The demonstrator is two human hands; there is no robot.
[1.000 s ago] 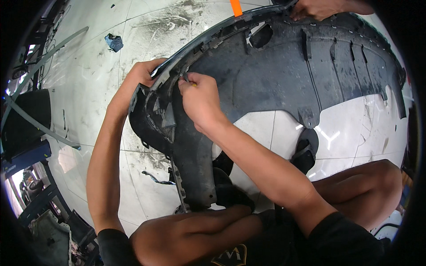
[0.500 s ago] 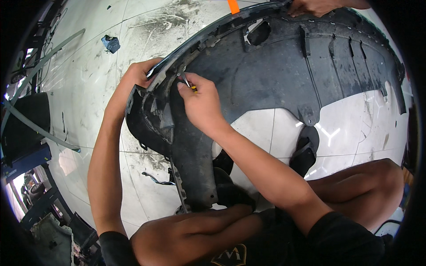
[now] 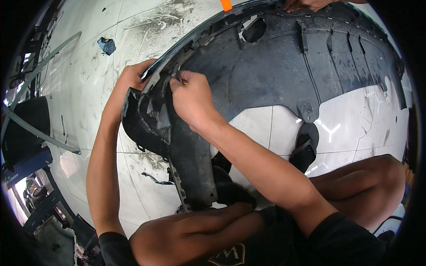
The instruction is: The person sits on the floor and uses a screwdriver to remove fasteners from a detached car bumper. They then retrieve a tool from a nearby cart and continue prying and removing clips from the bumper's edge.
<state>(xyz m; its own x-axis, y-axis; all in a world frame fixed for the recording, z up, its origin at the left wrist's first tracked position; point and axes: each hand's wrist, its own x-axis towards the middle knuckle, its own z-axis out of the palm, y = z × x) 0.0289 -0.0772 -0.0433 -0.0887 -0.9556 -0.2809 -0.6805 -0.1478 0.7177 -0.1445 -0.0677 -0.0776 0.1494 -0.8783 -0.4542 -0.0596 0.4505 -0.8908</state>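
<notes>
A large dark car bumper (image 3: pixel 266 84) with a black plastic underside lies inner side up on the floor, its end close to my legs. My left hand (image 3: pixel 133 74) is closed around its outer edge at the upper left, the fingertips hidden behind the rim. Inside that edge, my right hand (image 3: pixel 190 91) pinches a small screwdriver (image 3: pixel 179 77) with a black and yellow handle. Its tip meets the seam between rim and underside; what lies under the tip is too small to tell. At the far side, another person's hand (image 3: pixel 306 4) rests on the bumper edge.
A crumpled blue-grey cloth (image 3: pixel 106 45) lies on the stained white tile floor. Long grey strips (image 3: pixel 44 133) and a dark rack (image 3: pixel 40 208) stand at the left. A short cable (image 3: pixel 156 179) lies beside the bumper. A black sandal (image 3: pixel 304 146) shows past the cut-out.
My right hand has turned slightly and shifted left along the seam, hiding more of the screwdriver's handle. My left hand keeps its hold on the edge. The whole view has shifted a little.
</notes>
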